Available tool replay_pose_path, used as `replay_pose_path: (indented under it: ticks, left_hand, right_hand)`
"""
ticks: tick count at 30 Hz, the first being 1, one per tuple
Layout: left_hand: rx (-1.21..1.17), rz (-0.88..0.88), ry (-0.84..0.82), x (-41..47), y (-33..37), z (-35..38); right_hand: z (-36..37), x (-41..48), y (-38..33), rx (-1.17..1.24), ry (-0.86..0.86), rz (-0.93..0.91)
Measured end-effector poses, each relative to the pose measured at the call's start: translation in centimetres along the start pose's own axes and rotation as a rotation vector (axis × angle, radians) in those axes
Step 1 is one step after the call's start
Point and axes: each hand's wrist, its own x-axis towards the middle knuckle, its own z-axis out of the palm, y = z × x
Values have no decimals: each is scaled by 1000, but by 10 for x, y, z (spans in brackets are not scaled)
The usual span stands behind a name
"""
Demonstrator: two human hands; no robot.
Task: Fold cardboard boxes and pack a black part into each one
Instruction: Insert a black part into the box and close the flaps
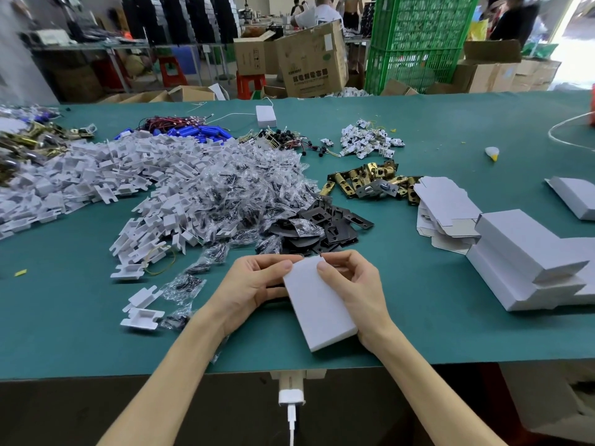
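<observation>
Our left hand (254,284) and right hand (351,284) pinch the far end of the white box (318,304) by the table (96,333) edge, probably closing it. Folded boxes (528,262) stacked right; black parts (325,226) piled beyond, so plenty left.

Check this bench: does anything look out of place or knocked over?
A small white yellow-tipped item, perhaps a bottle, lies on its side alone on the green table, apart from every pile.
</observation>
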Motion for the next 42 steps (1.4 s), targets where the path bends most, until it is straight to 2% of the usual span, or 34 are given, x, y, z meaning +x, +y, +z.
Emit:
replay_pose_path:
  ticks: [12,24,31,35,38,42]
  left_hand:
    - [111,53,-87,-4,-5,3]
    - [142,96,-16,-1,-10,6]
    - [337,117,86,9,-4,22]
    - [293,89,177,12,-10,36]
    - [279,171,283,12,-19,42]
    - [198,264,326,10,-26,45]
  right_hand:
    - [4,1,5,-41,34,-48]
    - [4,2,4,-82,53,-69]
    - [2,1,0,64,139,-69]
    - [2,1,0,106,146,-50]
    - [3,1,-1,107,137,-56]
    - [4,0,-4,73,63,-69]
